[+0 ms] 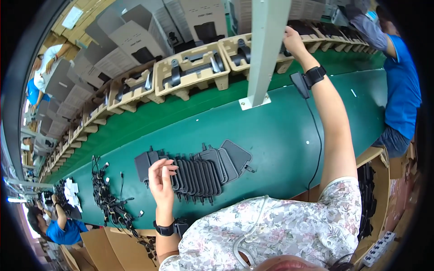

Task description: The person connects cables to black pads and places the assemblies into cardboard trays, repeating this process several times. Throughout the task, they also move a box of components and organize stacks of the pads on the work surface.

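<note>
My left hand (161,177) rests over the near end of a row of dark grey flat adapters (199,169) that lie overlapped on the green desk (280,135), fingers curled onto one of them. My right hand (294,41) is stretched far out to a cardboard tray (237,45) on the line of trays, just beside a pale upright post (264,49); I cannot tell whether its fingers are pinching anything. A heap of black cables (110,198) lies left of the adapters. Another person in a blue shirt (402,86) stands at my right.
</note>
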The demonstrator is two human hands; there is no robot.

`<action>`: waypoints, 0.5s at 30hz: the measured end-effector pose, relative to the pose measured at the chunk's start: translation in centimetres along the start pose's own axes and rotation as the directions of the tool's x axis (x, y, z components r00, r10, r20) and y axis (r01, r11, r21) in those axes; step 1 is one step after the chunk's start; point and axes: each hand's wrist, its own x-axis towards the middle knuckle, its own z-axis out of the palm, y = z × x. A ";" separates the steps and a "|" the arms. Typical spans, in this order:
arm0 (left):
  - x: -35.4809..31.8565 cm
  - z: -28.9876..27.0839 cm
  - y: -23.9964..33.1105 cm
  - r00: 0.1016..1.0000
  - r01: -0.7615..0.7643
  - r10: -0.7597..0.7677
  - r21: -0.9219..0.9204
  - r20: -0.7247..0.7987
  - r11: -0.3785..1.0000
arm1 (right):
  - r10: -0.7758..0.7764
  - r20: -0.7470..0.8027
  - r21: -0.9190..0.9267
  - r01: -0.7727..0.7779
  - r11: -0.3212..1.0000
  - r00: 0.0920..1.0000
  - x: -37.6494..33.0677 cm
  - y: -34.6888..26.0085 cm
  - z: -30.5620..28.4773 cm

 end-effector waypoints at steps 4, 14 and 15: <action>-1.4 -0.4 0.4 0.997 0.038 -0.037 0.016 -0.068 0.999 | -0.145 0.198 -0.162 0.178 0.971 0.969 1.7 1.2 -2.1; -0.7 1.1 0.7 0.990 -0.100 0.136 0.467 -0.043 0.878 | -0.241 0.165 -0.722 0.284 0.631 0.956 -2.9 -1.2 -2.4; -0.5 0.9 0.8 0.969 -0.180 0.244 0.535 -0.050 0.825 | -0.302 0.022 -0.534 0.266 0.802 0.953 -3.3 -0.8 -2.8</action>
